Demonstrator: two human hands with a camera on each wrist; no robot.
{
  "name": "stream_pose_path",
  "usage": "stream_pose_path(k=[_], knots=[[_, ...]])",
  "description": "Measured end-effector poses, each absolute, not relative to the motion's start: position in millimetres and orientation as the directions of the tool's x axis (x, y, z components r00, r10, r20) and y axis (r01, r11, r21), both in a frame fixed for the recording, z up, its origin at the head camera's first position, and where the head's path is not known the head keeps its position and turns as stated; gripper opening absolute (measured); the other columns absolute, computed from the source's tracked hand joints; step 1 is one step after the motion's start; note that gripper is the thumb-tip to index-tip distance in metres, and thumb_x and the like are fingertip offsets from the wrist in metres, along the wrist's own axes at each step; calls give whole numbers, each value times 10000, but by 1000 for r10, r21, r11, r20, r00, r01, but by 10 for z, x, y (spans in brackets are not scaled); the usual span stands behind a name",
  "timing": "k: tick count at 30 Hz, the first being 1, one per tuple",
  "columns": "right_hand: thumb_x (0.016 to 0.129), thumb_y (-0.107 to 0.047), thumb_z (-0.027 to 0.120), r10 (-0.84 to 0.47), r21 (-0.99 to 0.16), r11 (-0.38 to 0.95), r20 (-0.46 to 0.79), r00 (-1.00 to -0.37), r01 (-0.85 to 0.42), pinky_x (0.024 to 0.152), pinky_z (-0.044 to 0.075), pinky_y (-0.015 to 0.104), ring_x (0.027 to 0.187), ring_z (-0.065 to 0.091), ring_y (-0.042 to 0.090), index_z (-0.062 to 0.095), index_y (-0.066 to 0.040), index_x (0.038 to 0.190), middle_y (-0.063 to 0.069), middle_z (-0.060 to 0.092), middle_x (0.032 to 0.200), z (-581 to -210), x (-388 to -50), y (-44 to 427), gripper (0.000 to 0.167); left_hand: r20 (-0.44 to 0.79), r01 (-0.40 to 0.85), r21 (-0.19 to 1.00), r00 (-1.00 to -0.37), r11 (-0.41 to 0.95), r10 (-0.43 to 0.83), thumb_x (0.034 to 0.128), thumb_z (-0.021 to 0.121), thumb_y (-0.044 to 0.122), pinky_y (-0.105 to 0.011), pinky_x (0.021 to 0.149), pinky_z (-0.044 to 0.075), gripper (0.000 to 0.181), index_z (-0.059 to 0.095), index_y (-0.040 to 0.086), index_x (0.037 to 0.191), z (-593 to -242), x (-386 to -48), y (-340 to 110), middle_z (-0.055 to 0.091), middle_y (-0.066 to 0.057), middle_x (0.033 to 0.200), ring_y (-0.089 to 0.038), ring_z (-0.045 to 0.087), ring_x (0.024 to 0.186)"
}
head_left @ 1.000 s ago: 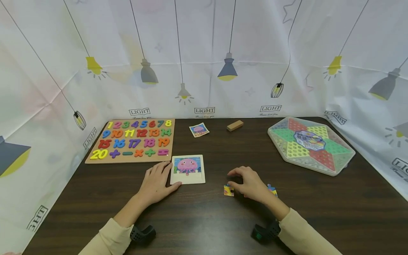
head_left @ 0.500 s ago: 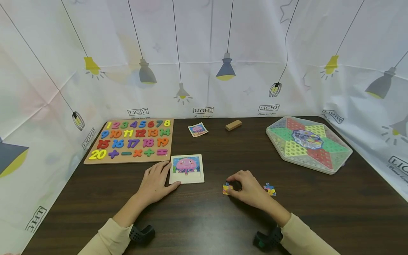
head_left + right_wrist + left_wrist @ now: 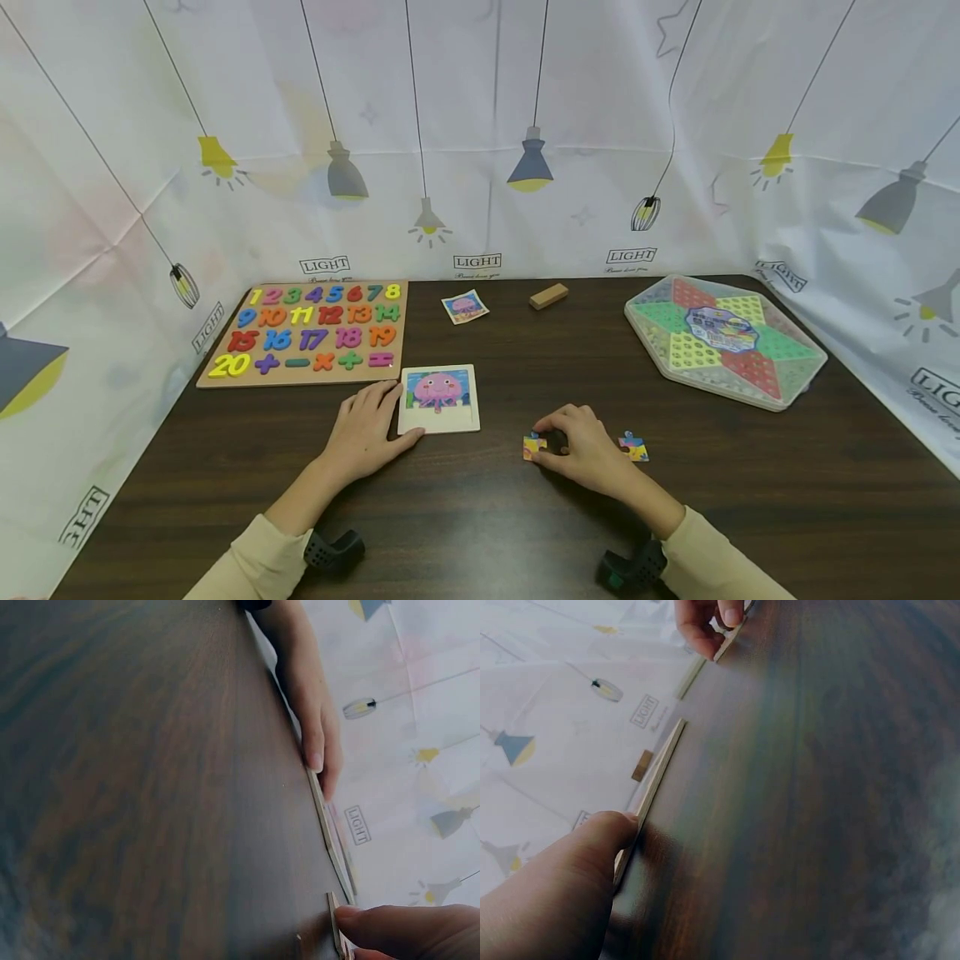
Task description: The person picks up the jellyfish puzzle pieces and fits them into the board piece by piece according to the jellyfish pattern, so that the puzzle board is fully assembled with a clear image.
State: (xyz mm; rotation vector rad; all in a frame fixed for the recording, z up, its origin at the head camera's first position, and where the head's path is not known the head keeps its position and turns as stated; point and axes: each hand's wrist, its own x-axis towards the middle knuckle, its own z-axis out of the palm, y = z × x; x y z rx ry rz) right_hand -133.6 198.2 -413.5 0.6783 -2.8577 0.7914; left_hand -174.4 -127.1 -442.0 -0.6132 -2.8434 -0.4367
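A pale puzzle board lies flat, its upper part filled by a pink octopus picture and its lower strip bare. My left hand rests at its left side, fingers extended at the upper left corner and thumb touching the lower edge. Further right, my right hand pinches a small yellow jigsaw piece with a blue tab between thumb and index finger, at the tabletop. A second jigsaw piece, yellow and blue, lies right of that hand. In the right wrist view, the right thumb presses a thin piece's edge.
A number board lies behind the left hand. Toward the back are a small octopus picture card and a wooden block. A hexagonal Chinese checkers box sits at the back right. Printed cloth hangs behind the table.
The right hand has shifted slightly down over the yellow jigsaw piece and now pinches it. The second piece has come into fuller view. The left hand and the board stay put.
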Motion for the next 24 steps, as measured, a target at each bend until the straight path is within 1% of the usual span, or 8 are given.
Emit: stream_pose_path(k=[8,11,15,20,24], knots=[[722,-193,777,-405,-488,733,247,-880,-474,727,364,390,848,478,181,598,-121,953,-33,596,889,-4147,-1343,1950,301,252,430,242,-893,870,372,823,514,604,-505,966,278,774,435,45,1353,-4429,-1739,-1274,396,-121,1368,-284,340,1249],[722,-153,773,-416,-501,712,263,-870,-492,717,416,350,807,522,159,567,-111,956,-42,589,854,-4144,-1360,1933,315,255,431,240,-893,870,371,824,515,602,-504,965,280,773,437,44,1352,-4424,-1739,-1277,397,-122,1368,-285,342,1247],[723,-94,762,-432,-526,677,282,-856,-515,654,482,274,745,562,116,540,-93,965,-40,574,822,-4144,-1396,1921,328,251,428,234,-894,873,371,824,509,609,-503,965,281,778,433,46,1356,-4420,-1739,-1284,397,-119,1368,-284,342,1248],[782,-53,698,-432,-568,641,288,-855,-516,600,467,239,679,544,58,533,-97,968,-79,559,768,-4140,-1450,1921,252,250,430,232,-893,873,374,827,494,618,-505,966,280,783,423,52,1364,-4423,-1744,-1282,394,-118,1372,-284,340,1250],[819,-27,658,-413,-602,625,284,-865,-497,585,452,239,663,544,52,547,-85,972,-83,574,751,-4143,-1507,1914,198,250,430,232,-893,873,374,827,489,623,-504,967,278,787,421,53,1366,-4431,-1750,-1280,392,-118,1375,-284,336,1253]])
